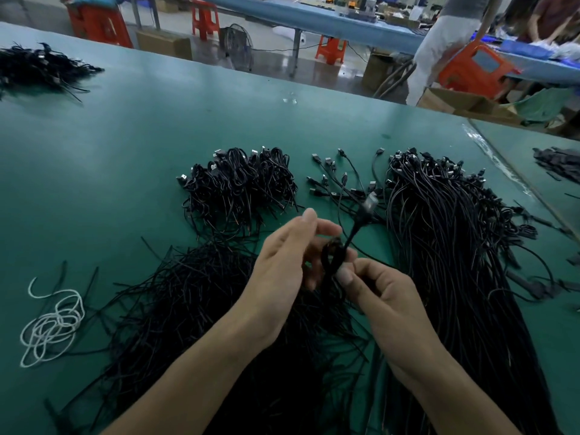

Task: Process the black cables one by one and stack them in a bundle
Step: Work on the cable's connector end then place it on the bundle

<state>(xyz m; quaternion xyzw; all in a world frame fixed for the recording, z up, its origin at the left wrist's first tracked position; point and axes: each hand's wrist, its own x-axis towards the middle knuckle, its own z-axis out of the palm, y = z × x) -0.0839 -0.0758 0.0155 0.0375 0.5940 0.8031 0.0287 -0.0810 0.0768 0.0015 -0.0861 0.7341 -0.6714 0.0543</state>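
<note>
While both hands are hovering over the green bench (150,127), the right hand (379,296) is pinching a folded cable (332,257) between thumb and fingers, its grip pressing on the loop. The left hand (281,255) is sitting just beside it, fingers half-curled and touching the loop. It's motion-blurred, so I can't tell if that grip is actually closing on it. The cable's plug (370,202) is sticking up past the fingertips, tilting right, also blurred.

A bundle stack (241,180) of coiled cables is lying beyond the left hand. A big heap (445,233) of straight cables is running down the right side, plugs at the far end. A few loose ones (335,180) are fanning out between stack and heap. Thin black strips (194,296) are lying in a pile under the left forearm. White cord (53,324) is lying tangled at the left edge. Another black pile (34,67) is sitting at the far left corner. A person (445,42) is standing by red stools (205,17) in the background.
</note>
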